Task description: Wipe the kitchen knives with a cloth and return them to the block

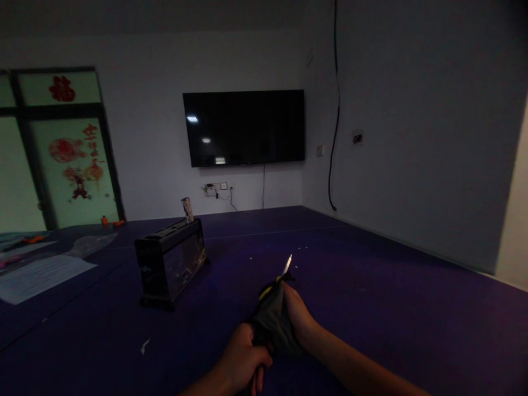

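A dark grey cloth [273, 324] is bunched between my two hands, low in the middle of the head view. Out of its far end sticks a bright, slim metal shaft [287, 264], with a black and yellow part [266, 291] beside its base. What kind of thing the cloth covers is hidden. My right hand [300, 316] is closed round the cloth's right side, near the shaft. Curled fingers of my left hand [246, 355] grip the near, lower left end. Ahead to the left stands a black box with see-through sides [181, 269], apart from both hands.
A short, pale patterned roll [187, 210] stands upright on the box. Printed paper [45, 278] and clear plastic [93, 245] lie left on the purple surface [350, 308]. White scraps [144, 346] are scattered about. A cable [337, 110] hangs down the right wall.
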The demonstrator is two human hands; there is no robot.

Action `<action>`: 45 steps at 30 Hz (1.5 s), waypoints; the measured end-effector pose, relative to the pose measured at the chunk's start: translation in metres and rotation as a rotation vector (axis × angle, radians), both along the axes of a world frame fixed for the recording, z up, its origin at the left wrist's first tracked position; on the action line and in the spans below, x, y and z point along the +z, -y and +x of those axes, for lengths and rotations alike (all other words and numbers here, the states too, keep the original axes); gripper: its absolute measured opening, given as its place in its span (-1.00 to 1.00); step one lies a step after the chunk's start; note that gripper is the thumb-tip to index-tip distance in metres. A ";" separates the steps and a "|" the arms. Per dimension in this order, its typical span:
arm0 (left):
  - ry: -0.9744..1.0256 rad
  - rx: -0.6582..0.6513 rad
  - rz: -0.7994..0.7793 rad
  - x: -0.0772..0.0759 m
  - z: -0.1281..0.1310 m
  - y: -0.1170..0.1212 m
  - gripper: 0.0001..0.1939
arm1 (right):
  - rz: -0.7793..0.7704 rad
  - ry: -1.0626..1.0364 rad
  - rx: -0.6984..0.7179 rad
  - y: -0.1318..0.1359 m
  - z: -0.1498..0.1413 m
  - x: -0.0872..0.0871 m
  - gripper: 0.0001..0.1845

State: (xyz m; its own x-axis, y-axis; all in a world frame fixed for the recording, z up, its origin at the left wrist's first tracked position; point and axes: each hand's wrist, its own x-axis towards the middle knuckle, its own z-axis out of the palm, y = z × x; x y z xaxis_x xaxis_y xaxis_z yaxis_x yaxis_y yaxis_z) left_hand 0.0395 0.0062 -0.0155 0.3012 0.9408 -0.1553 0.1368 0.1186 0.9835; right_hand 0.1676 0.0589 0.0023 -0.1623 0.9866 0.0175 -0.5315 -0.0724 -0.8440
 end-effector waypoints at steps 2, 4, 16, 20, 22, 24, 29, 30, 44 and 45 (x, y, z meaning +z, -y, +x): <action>0.003 0.003 -0.003 0.000 0.000 0.000 -0.85 | 0.008 -0.003 0.012 -0.001 0.000 -0.001 -0.71; 0.003 0.015 -0.006 0.000 0.000 0.000 -0.85 | 0.008 -0.007 0.012 -0.003 0.001 -0.003 -0.71; 0.013 -0.004 -0.002 0.001 0.000 0.001 -0.80 | -0.034 -0.041 -0.020 -0.005 0.002 -0.002 -0.71; -0.004 0.021 -0.010 0.004 0.001 0.003 -0.76 | -0.036 -0.053 -0.008 -0.006 0.003 -0.003 -0.71; 0.002 0.024 0.001 0.004 0.001 0.004 -0.76 | -0.028 -0.049 0.002 -0.006 0.003 -0.003 -0.71; 0.000 0.017 0.004 0.004 0.001 0.004 -0.77 | -0.024 -0.033 0.006 -0.006 0.002 -0.003 -0.70; 0.002 0.026 0.007 0.001 0.001 0.002 -0.81 | -0.032 0.000 0.006 -0.002 0.002 0.001 -0.68; 0.002 0.028 0.010 0.000 0.001 0.001 -0.81 | -0.033 0.004 0.003 -0.001 0.001 0.002 -0.68; 0.024 0.039 0.026 -0.002 0.000 0.002 -0.81 | 0.061 0.096 -0.028 0.001 -0.004 0.001 -0.65; 0.014 0.048 0.021 -0.003 0.000 0.001 -0.79 | 0.064 0.101 -0.022 0.002 -0.004 0.002 -0.64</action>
State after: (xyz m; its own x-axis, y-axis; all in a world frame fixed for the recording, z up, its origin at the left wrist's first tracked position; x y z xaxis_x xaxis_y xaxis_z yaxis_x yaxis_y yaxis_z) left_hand 0.0395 0.0048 -0.0188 0.2576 0.9573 -0.1316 0.1181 0.1039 0.9875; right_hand 0.1635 0.0569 0.0039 -0.1451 0.9872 0.0655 -0.4444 -0.0059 -0.8958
